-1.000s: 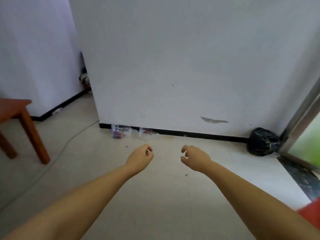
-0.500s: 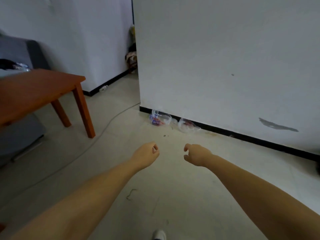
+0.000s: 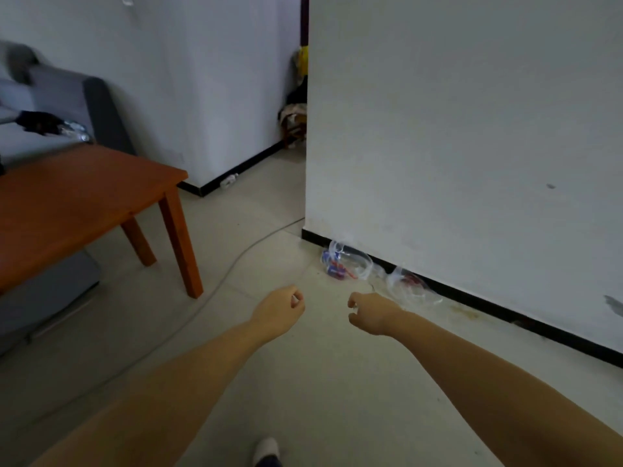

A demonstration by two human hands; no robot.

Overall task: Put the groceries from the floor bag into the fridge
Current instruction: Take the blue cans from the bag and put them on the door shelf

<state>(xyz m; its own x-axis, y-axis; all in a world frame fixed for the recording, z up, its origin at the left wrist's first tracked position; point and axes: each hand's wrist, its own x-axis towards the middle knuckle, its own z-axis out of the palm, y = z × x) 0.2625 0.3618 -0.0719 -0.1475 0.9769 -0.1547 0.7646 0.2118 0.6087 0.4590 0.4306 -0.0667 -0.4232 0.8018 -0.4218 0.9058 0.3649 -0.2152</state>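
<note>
Both arms stretched forward over the pale tiled floor. Left hand with fingers loosely curled inward, gripping nothing. Right hand likewise loosely curled and bare. Just beyond the right hand, two crumpled clear plastic bags on the floor against the white wall, red and blue items inside. Left of the wall's corner, an orange-brown wooden surface. No fridge in view.

Left hand and right hand outstretched, fingers loosely curled, empty
</note>
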